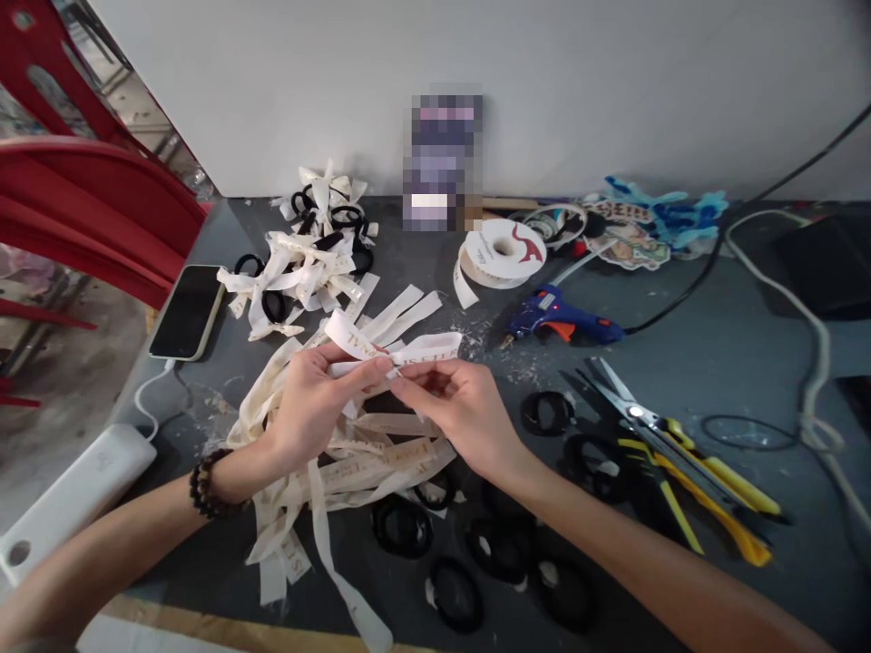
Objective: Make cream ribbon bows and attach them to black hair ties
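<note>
My left hand (pixel 319 390) pinches a cream ribbon bow (pixel 428 348) with gold lettering near its middle. From the right, my right hand (pixel 463 404) has its fingertips closed on the same bow, just beside the left thumb. The bow's loops stand out above both hands. Under the hands lies a pile of loose cream ribbon strips (pixel 387 462). Black hair ties (pixel 457 594) lie below and to the right of the pile. Finished-looking bows on black ties (pixel 306 263) are heaped at the back left.
A ribbon spool (pixel 504 249) and a blue glue gun (pixel 564 315) with its cable lie behind. Scissors (pixel 636 413) and a yellow-handled tool (pixel 714 508) are at the right. A phone (pixel 187 313), white power bank (pixel 82 494) and red chair (pixel 88 199) stand left.
</note>
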### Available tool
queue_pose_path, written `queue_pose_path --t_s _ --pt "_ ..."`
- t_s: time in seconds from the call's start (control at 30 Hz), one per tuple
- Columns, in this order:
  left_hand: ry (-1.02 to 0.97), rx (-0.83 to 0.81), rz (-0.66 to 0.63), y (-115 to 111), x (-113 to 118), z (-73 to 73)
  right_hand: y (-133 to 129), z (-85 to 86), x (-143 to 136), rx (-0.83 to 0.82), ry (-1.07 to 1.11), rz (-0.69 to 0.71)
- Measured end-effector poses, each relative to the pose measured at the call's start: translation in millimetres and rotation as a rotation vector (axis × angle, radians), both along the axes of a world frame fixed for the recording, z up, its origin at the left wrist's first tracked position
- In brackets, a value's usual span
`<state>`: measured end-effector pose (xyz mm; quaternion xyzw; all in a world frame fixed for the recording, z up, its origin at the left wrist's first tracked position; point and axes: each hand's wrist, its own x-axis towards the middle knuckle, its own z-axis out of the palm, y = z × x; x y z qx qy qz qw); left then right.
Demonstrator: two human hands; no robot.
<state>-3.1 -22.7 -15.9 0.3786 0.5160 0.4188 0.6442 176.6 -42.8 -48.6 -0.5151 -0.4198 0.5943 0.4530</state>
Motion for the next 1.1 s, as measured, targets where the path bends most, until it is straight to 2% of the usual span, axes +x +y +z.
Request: queue_pose_path --t_s 0.3,0.6,0.8,0.9,0.97,1.0,1.03,1.1 --pt "-0.044 0.029 0.04 0.3 2.8 -2.5 0.4 10.1 -1.9 0.015 -0.059 0.113" --pt "0.033 0.072 0.045 0.9 1.6 -10.4 -0.5 4.1 1.4 0.095 -0.169 0.158" --pt "0.109 0.052 -0.04 0.9 0.0 -2.6 1.4 -2.8 4.4 0.079 -0.023 0.216" --pt "0.115 0.041 -0.075 2.7 -2.1 1.0 4.5 -0.3 13.4 0.19 -0.022 0.038" --pt "0.155 0.056 -0.133 4.1 -3.6 1.4 7.0 5.7 21.1 0.321 -0.097 -0.114" --pt "0.193 0.075 -0.178 4.4 -4.3 1.1 8.2 9.7 24.5 0.388 -0.172 -0.138" --pt "0.237 0.104 -0.229 4.4 -4.9 0.5 9.3 14.2 27.4 0.446 -0.264 -0.121" --pt "0.322 0.147 -0.349 3.1 -5.7 -1.0 10.7 22.7 30.1 0.481 -0.425 0.003"
